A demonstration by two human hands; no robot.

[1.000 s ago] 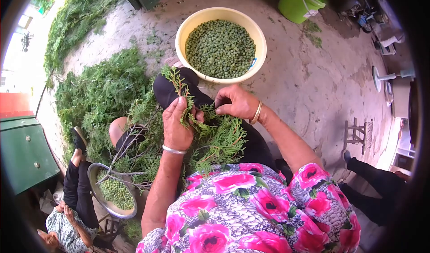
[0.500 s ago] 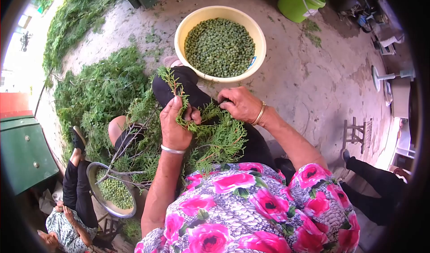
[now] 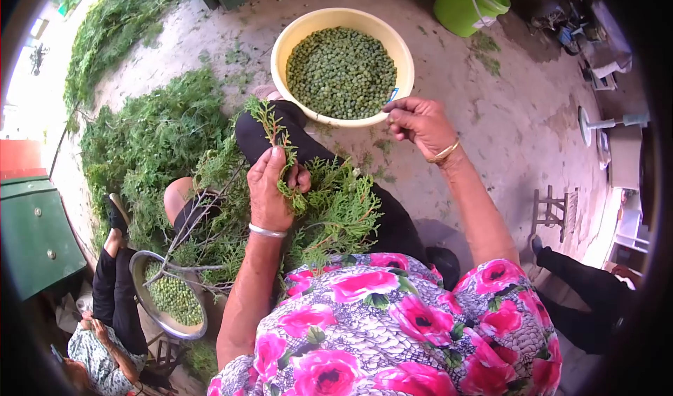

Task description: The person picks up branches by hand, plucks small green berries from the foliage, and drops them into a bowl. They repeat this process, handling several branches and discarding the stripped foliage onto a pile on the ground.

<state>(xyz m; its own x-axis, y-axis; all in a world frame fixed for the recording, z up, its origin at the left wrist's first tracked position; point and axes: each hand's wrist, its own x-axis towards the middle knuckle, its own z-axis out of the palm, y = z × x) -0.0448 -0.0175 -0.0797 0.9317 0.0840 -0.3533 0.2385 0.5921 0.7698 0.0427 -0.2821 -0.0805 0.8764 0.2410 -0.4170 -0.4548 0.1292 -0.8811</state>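
My left hand [image 3: 272, 189] is closed around a leafy evergreen branch [image 3: 343, 210], whose flat green sprays spread across my lap. Woody stems of cut branches [image 3: 186, 238] stretch to the left, beyond my wrist. At the right rim of a cream basin [image 3: 404, 52] is my right hand [image 3: 419, 126], thumb and fingertips pinched together. Whatever lies between those fingertips is too small to make out. Small round green cones or berries [image 3: 341, 73] fill much of the basin.
Piled green branches [image 3: 151, 140] cover the floor at left. A metal bowl [image 3: 142, 257] of green pieces sits near a seated person [image 3: 105, 350]. A lime-green bucket [image 3: 470, 4], a small wooden stool [image 3: 554, 212] and another person's dark-clothed legs [image 3: 585, 284] are around the right side.
My right hand has moved from the branch up and right to the basin's rim. My left hand keeps its hold on the branch, nearly in the same spot.
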